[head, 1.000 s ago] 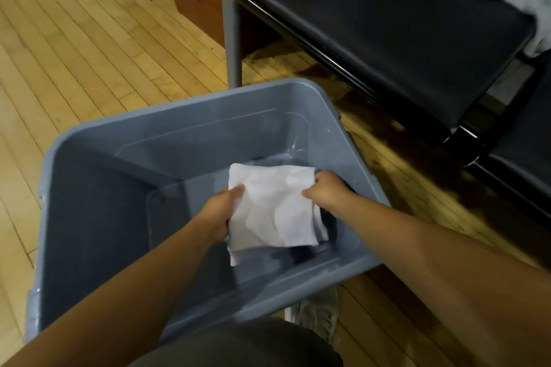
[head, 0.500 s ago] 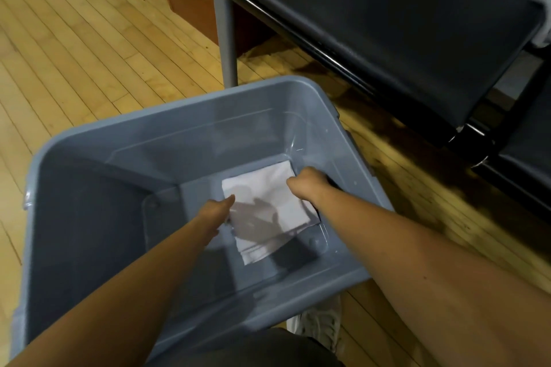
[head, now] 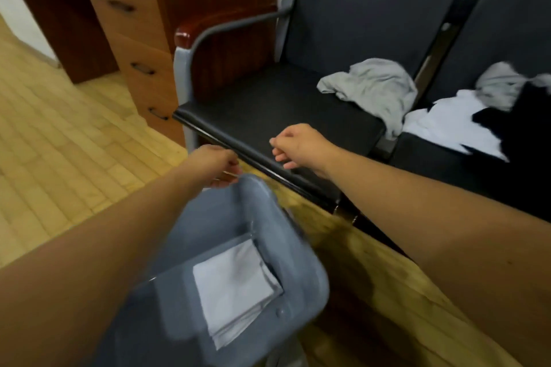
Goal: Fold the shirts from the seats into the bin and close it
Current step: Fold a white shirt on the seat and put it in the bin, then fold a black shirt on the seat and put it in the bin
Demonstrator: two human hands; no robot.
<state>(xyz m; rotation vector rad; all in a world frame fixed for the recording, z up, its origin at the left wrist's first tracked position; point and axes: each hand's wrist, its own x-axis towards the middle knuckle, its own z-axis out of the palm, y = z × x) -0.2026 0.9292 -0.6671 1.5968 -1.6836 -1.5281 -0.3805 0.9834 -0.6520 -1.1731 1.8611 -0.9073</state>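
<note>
The grey bin (head: 310, 283) stands on the floor below me with a folded white shirt (head: 235, 286) lying flat on its bottom. Both my hands are out of the bin and hold nothing. My left hand (head: 216, 164) hovers over the bin's far rim, fingers loosely curled. My right hand (head: 298, 144) is raised in front of the black seat (head: 268, 110), fingers relaxed. A crumpled grey shirt (head: 372, 86) lies on that seat's right side. On the seat to the right lie a white shirt (head: 453, 125), a black shirt (head: 518, 125) and another grey one (head: 501, 83).
A wooden drawer cabinet (head: 134, 39) stands left of the seats, beside the metal armrest (head: 238, 24). Light wooden floor (head: 59, 143) spreads to the left of the bin and under the seats. No lid is in view.
Both hands let go of the folded white shirt, which now lies in the bin, and rose out toward the seats. My view swung up to the chairs.
</note>
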